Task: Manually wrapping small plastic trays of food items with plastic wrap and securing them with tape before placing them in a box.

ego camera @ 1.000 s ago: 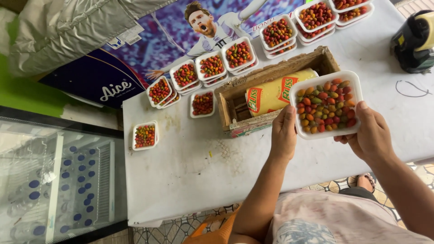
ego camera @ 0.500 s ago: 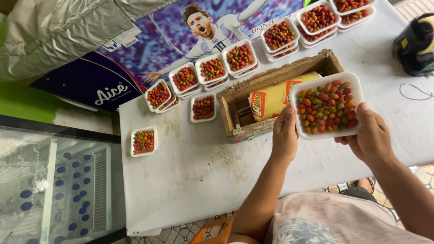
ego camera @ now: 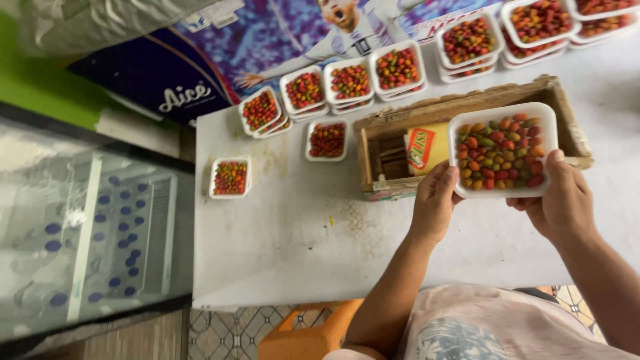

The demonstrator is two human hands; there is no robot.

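I hold a white foam tray heaped with small red, orange and green peppers over the wooden crate, both hands gripping it. My left hand clasps the tray's near left corner, thumb along its rim; my right hand grasps the near right corner, thumb on the rim, fingers under the tray. The tray sits level, covering most of the crate's right part. Inside the crate, just left of the tray, lies a yellow roll with a red and green label.

The crate rests on the white worktop. Beyond it, along the far edge, stand more filled pepper trays in a row, some stacked in twos, with further stacks at the far right. One tray sits alone just left of the crate, and another well apart near the worktop's left edge. A glass-topped freezer stands left of the worktop, and an orange plastic stool shows below its near edge.
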